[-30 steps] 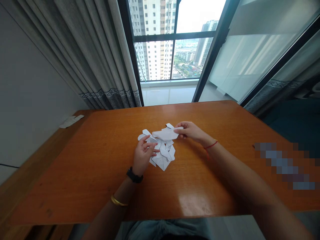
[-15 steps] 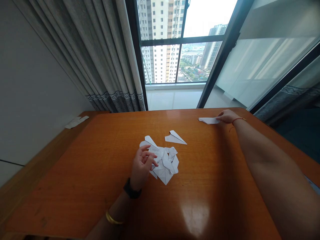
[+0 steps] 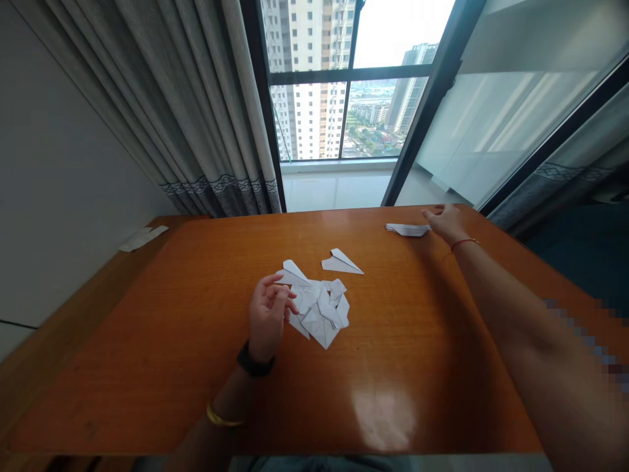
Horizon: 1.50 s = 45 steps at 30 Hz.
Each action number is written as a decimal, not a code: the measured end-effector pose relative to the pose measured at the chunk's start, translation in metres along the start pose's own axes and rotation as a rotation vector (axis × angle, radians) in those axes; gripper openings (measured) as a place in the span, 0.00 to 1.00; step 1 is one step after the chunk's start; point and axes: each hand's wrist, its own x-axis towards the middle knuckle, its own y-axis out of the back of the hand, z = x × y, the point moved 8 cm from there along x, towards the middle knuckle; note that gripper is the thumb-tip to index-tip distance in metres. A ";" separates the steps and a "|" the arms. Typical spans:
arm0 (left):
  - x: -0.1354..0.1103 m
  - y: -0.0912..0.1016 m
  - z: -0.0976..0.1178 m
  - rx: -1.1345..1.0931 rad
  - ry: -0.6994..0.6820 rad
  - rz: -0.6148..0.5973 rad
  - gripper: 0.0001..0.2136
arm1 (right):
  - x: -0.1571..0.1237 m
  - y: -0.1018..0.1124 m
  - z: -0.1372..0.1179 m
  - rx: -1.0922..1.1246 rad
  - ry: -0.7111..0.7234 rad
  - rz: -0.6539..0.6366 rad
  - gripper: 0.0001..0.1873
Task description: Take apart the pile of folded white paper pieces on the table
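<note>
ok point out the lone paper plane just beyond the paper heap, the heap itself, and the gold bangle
Lone paper plane (image 3: 340, 265), head view: near wing.
Paper heap (image 3: 320, 312), head view: middle of its top.
Gold bangle (image 3: 222, 421), head view: lower curve.

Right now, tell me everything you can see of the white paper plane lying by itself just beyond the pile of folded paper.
The paper plane is white, apparently plain paper, folded into a slim dart. A lengthwise fold separates a narrower far flap from a broader near wing. Its wide, uneven tail is at the left; its sharp nose points right and slightly toward the person. It lies on the orange-brown table, a little apart from the pile. Only the table appears to touch it; its underside is hidden.
</note>
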 end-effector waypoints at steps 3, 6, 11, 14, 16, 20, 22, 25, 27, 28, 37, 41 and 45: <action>0.000 0.001 0.004 -0.036 -0.016 0.004 0.14 | -0.051 -0.027 -0.040 0.098 0.111 -0.282 0.20; 0.000 0.000 0.003 -0.049 -0.017 -0.007 0.13 | -0.118 -0.064 -0.079 0.128 0.191 -0.500 0.21; 0.005 0.001 -0.008 -0.048 0.021 -0.011 0.11 | -0.186 -0.102 -0.117 0.076 0.192 -0.547 0.20; 0.007 -0.001 -0.016 -0.056 0.073 -0.041 0.11 | -0.191 -0.107 -0.122 0.099 0.127 -0.541 0.13; 0.006 -0.006 -0.022 -0.056 0.137 -0.094 0.12 | -0.191 -0.106 -0.126 0.156 0.120 -0.574 0.12; -0.005 -0.023 -0.036 -0.085 0.320 -0.224 0.14 | -0.208 -0.093 -0.144 0.345 0.135 -0.644 0.13; -0.012 -0.032 -0.039 -0.178 0.403 -0.264 0.15 | -0.237 -0.093 -0.161 0.541 0.128 -0.842 0.15; -0.020 -0.047 -0.038 -0.427 0.471 -0.348 0.16 | -0.295 -0.095 -0.193 0.884 0.071 -1.304 0.20; -0.018 -0.048 -0.036 -0.555 0.468 -0.335 0.13 | -0.315 -0.097 -0.207 0.940 0.073 -1.444 0.21; -0.014 -0.043 -0.037 -0.590 0.458 -0.277 0.12 | -0.314 -0.101 -0.211 0.891 0.107 -1.412 0.21; 0.016 0.019 -0.041 -0.568 0.354 0.235 0.10 | -0.250 -0.149 -0.235 0.172 0.354 -0.710 0.15; 0.013 0.015 -0.037 -0.523 0.322 0.211 0.12 | -0.249 -0.166 -0.231 0.199 0.304 -0.787 0.16; 0.011 0.013 -0.039 -0.502 0.343 0.217 0.13 | -0.236 -0.152 -0.213 0.379 0.221 -0.817 0.13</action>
